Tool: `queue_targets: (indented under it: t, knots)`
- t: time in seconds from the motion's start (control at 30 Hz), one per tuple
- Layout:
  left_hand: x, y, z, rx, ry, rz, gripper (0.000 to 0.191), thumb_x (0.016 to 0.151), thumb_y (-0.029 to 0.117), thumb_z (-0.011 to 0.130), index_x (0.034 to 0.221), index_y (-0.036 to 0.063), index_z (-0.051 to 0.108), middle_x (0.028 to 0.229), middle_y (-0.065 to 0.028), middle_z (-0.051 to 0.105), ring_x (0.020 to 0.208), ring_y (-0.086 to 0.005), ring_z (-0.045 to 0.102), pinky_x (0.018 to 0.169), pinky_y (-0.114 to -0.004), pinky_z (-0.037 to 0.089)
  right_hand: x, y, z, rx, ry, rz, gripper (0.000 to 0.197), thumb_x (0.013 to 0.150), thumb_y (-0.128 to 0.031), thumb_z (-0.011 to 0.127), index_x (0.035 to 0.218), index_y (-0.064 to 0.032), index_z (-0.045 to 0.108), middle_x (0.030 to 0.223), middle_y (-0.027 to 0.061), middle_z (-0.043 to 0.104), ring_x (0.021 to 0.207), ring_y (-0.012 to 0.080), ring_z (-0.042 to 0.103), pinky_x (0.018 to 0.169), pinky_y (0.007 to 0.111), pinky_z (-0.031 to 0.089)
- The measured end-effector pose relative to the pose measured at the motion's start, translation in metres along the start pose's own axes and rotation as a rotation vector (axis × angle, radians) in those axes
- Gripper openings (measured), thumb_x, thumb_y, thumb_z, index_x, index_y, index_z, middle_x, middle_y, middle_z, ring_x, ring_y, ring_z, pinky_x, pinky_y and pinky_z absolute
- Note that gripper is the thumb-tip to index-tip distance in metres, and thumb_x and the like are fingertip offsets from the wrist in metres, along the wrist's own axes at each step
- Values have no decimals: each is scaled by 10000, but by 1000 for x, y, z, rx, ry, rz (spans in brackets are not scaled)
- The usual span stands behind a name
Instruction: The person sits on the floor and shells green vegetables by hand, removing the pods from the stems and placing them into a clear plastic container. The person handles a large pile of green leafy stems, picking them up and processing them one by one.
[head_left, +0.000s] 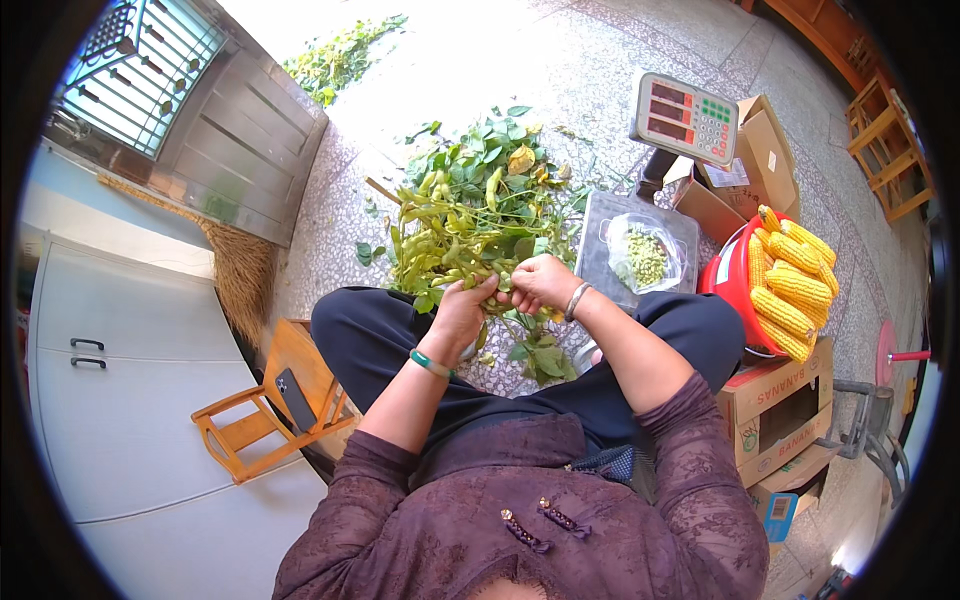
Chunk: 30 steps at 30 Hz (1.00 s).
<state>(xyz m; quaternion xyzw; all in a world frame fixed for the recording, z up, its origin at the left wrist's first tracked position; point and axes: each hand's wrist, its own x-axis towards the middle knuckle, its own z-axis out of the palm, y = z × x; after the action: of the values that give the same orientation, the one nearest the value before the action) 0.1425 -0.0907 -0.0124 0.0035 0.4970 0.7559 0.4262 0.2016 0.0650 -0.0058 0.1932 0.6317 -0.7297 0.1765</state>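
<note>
Between my knees lies a bundle of soybean plants (457, 244) with plump green pods on the stems. My left hand (463, 311), with a green bangle at its wrist, grips stems and pods at the near side of the bundle. Close beside it, my right hand (546, 283) pinches a pod (504, 282) between thumb and fingers; part of the pod is hidden by the fingers. Just right of the bundle, a clear plastic bag (675, 259) of shelled green beans (646, 256) rests on the platform of a digital scale (596, 247).
Corn cobs (795, 270) fill a red bucket (731, 281) at my right, near banana cartons (776, 420). Behind the scale display (686, 116) stands an open cardboard box (757, 165). A phone (295, 400) lies on a wooden chair (247, 435) at my left, near a broom (240, 255).
</note>
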Motion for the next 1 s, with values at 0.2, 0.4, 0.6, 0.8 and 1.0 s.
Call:
queue_targets:
  t: [0.2,0.4,0.6,0.8,1.0]
  knots:
    - [4,-3,-2,-65,57,-32,88,828,39,502,888,-18,530,766,-63,546,644,-142,512,599,-275,451,3,0,2,94,53,18,274,861,-248,428,919,7,511,739,112,605,558,153,593,441,245,484]
    - [4,-8,-3,36,54,34,86,846,42,467,880,-20,515,729,-65,530,634,-151,515,585,-270,462,-8,-8,20,-88,179,-101,318,832,-308,535,868,7,507,683,90,597,491,118,553,414,228,460]
    - [0,-2,11,-2,27,57,87,841,72,497,834,6,552,679,-44,548,593,-129,519,566,-243,439,3,4,12,53,149,-150,219,842,-198,517,862,20,513,666,87,596,491,114,556,407,223,459]
    - [2,-4,5,-52,116,14,89,852,66,477,879,-2,527,723,-50,539,614,-128,520,573,-254,453,13,13,6,174,137,-146,217,859,-175,480,920,26,531,660,42,574,504,95,534,429,215,459]
    - [1,-9,0,-28,103,-11,113,843,74,491,914,-1,536,774,-59,564,621,-133,526,584,-252,452,-8,-9,17,-306,262,-107,187,799,-188,523,822,-11,579,662,84,562,583,163,565,476,299,457]
